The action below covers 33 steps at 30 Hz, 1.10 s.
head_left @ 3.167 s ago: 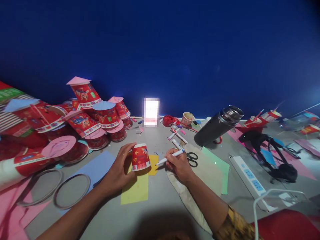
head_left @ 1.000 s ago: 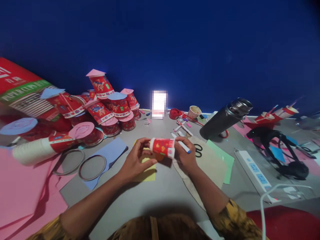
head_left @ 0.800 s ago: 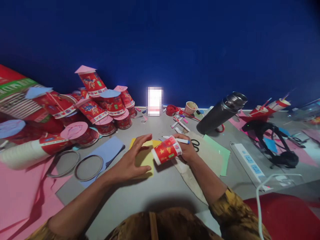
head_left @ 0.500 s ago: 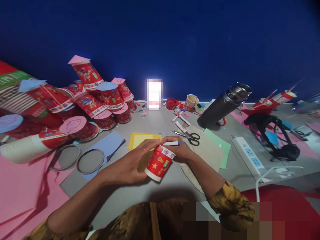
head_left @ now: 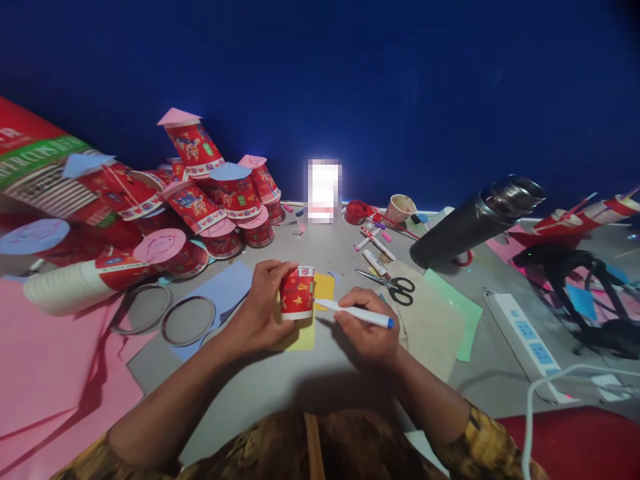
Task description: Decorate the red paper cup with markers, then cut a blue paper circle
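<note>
A red printed paper cup [head_left: 299,293] with white bands at both ends is gripped from the left by my left hand [head_left: 260,307], its fingers wrapped round the side. My right hand [head_left: 370,327] is closed on a white marker [head_left: 363,313] with a blue end. The marker's tip points left at the cup's right side; whether it touches I cannot tell. Behind and below the cup lies yellow paper [head_left: 303,339] on the grey table. Black-handled scissors [head_left: 400,290] rest just beyond my right hand.
Decorated cups [head_left: 193,147] with paper tops are piled at the left, near two rings [head_left: 187,321] on blue paper. At the right stand a tilted-looking black flask [head_left: 465,223], a power strip [head_left: 525,333] and a black headset [head_left: 600,313]. A bright screen [head_left: 324,190] stands at the back.
The cup has turned more upright and moved slightly left and up in my left hand. My right hand has drawn away from it to the right, bringing the marker level beside the cup.
</note>
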Each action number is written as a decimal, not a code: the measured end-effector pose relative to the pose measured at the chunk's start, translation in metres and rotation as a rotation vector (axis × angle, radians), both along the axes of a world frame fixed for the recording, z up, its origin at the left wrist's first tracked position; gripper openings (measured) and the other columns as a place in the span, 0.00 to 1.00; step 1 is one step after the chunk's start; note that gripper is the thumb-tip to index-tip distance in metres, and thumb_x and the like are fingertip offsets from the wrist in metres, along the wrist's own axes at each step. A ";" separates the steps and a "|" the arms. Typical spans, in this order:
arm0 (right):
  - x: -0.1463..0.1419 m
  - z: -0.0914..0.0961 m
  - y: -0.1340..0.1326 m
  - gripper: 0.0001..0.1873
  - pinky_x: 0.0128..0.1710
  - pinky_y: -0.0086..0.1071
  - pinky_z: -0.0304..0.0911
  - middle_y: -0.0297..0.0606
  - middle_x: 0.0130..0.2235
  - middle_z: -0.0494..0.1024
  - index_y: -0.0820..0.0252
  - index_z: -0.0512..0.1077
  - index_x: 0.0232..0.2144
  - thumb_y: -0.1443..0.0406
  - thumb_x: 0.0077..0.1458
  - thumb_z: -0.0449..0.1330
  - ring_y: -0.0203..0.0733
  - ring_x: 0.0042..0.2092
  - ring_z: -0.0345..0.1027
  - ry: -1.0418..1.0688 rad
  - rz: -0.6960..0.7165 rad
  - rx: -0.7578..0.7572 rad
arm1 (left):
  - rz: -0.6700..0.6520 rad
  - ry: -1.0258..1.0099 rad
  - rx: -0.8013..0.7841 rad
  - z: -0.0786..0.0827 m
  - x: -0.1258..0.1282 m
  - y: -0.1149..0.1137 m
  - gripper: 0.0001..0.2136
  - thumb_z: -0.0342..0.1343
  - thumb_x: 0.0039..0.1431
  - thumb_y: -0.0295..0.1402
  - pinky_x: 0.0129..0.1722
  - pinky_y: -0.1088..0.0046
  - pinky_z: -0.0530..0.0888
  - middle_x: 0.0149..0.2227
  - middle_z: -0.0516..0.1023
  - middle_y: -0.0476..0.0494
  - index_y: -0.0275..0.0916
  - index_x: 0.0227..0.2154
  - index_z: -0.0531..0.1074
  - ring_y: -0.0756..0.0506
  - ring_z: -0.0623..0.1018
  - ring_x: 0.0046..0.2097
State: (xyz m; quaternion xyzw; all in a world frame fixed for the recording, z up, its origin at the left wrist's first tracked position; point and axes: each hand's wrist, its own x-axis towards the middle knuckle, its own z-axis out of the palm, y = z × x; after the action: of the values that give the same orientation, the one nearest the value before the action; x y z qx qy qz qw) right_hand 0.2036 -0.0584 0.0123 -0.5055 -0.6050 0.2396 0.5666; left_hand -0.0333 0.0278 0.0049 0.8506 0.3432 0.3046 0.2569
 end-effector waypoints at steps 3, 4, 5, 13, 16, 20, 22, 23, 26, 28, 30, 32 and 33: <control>-0.004 0.001 0.002 0.06 0.35 0.35 0.74 0.36 0.32 0.83 0.53 0.80 0.38 0.59 0.66 0.67 0.42 0.31 0.77 -0.156 0.062 0.103 | -0.018 0.039 0.002 0.000 0.001 -0.001 0.42 0.61 0.50 0.27 0.67 0.40 0.71 0.61 0.61 0.35 0.44 0.70 0.56 0.29 0.68 0.66; -0.004 0.000 0.003 0.05 0.35 0.35 0.74 0.37 0.32 0.83 0.52 0.79 0.39 0.59 0.67 0.66 0.42 0.32 0.77 -0.193 0.081 0.126 | -0.024 0.052 0.001 0.000 0.001 -0.001 0.43 0.61 0.50 0.27 0.67 0.41 0.71 0.61 0.61 0.35 0.44 0.70 0.56 0.29 0.67 0.66; -0.004 0.000 0.004 0.04 0.36 0.36 0.75 0.37 0.32 0.84 0.52 0.79 0.40 0.60 0.68 0.66 0.42 0.32 0.78 -0.223 0.097 0.148 | -0.029 0.064 0.000 0.000 0.001 -0.002 0.43 0.61 0.49 0.27 0.68 0.41 0.71 0.61 0.61 0.35 0.45 0.70 0.55 0.29 0.67 0.66; -0.007 -0.002 0.006 0.04 0.37 0.36 0.76 0.38 0.34 0.86 0.52 0.78 0.43 0.66 0.67 0.65 0.43 0.33 0.80 -0.251 0.136 0.241 | -0.056 0.046 -0.030 0.000 0.002 -0.005 0.45 0.62 0.49 0.26 0.68 0.42 0.71 0.62 0.61 0.35 0.46 0.71 0.54 0.29 0.67 0.67; -0.007 -0.002 0.005 0.02 0.36 0.37 0.76 0.38 0.34 0.86 0.52 0.78 0.42 0.64 0.67 0.65 0.43 0.33 0.80 -0.272 0.112 0.227 | -0.055 0.055 -0.055 0.000 0.002 -0.005 0.45 0.63 0.49 0.26 0.68 0.42 0.71 0.62 0.61 0.35 0.46 0.71 0.54 0.29 0.68 0.67; -0.007 -0.001 0.006 0.02 0.35 0.36 0.75 0.37 0.33 0.86 0.52 0.78 0.42 0.63 0.69 0.63 0.43 0.32 0.79 -0.292 0.086 0.263 | -0.059 0.055 -0.055 0.001 0.002 -0.005 0.45 0.63 0.49 0.26 0.68 0.43 0.72 0.62 0.62 0.35 0.46 0.71 0.55 0.29 0.68 0.67; -0.007 -0.001 0.006 0.02 0.35 0.36 0.75 0.37 0.33 0.86 0.52 0.77 0.43 0.65 0.69 0.63 0.42 0.32 0.79 -0.276 0.096 0.290 | -0.065 0.040 -0.053 0.001 0.003 -0.005 0.44 0.63 0.49 0.26 0.68 0.44 0.72 0.62 0.62 0.35 0.46 0.71 0.55 0.30 0.68 0.66; -0.008 -0.002 0.006 0.03 0.35 0.36 0.75 0.37 0.33 0.86 0.52 0.77 0.43 0.65 0.69 0.64 0.42 0.32 0.80 -0.271 0.102 0.299 | -0.066 0.035 -0.053 0.002 0.003 -0.005 0.44 0.63 0.49 0.26 0.68 0.44 0.72 0.61 0.63 0.35 0.45 0.71 0.55 0.30 0.68 0.66; -0.008 -0.003 0.007 0.04 0.37 0.37 0.76 0.37 0.34 0.87 0.52 0.78 0.44 0.66 0.68 0.64 0.43 0.33 0.80 -0.282 0.111 0.282 | -0.061 0.040 -0.058 0.002 0.003 -0.005 0.44 0.63 0.49 0.26 0.68 0.43 0.71 0.62 0.63 0.35 0.45 0.71 0.55 0.30 0.68 0.66; -0.008 -0.005 0.007 0.04 0.38 0.37 0.76 0.38 0.34 0.87 0.52 0.78 0.44 0.65 0.67 0.64 0.44 0.33 0.80 -0.289 0.117 0.263 | -0.059 0.048 -0.072 0.003 0.004 -0.006 0.45 0.63 0.48 0.26 0.68 0.42 0.71 0.62 0.63 0.35 0.45 0.71 0.55 0.29 0.68 0.66; -0.007 -0.006 0.007 0.04 0.38 0.37 0.76 0.38 0.35 0.87 0.52 0.78 0.44 0.66 0.67 0.64 0.44 0.34 0.80 -0.280 0.127 0.261 | -0.054 0.055 -0.092 0.003 0.004 -0.006 0.45 0.63 0.48 0.26 0.69 0.42 0.70 0.62 0.63 0.35 0.45 0.71 0.56 0.29 0.68 0.67; -0.008 -0.007 0.007 0.04 0.38 0.37 0.76 0.38 0.34 0.86 0.52 0.78 0.43 0.66 0.67 0.64 0.43 0.33 0.80 -0.276 0.131 0.256 | -0.048 0.049 -0.097 0.003 0.004 -0.007 0.45 0.63 0.48 0.26 0.68 0.42 0.71 0.62 0.63 0.35 0.46 0.71 0.56 0.29 0.68 0.67; -0.008 -0.007 0.007 0.03 0.38 0.37 0.76 0.38 0.34 0.86 0.52 0.78 0.43 0.65 0.67 0.64 0.43 0.33 0.80 -0.278 0.129 0.254 | -0.048 0.044 -0.095 0.003 0.004 -0.007 0.45 0.63 0.48 0.25 0.68 0.42 0.71 0.62 0.63 0.35 0.46 0.71 0.56 0.29 0.69 0.67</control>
State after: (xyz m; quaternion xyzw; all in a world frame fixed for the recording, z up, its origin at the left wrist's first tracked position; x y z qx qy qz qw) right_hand 0.1957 -0.0516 0.0054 -0.4182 -0.7341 0.1250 0.5201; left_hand -0.0295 0.0211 0.0080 0.8519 0.3421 0.2630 0.2968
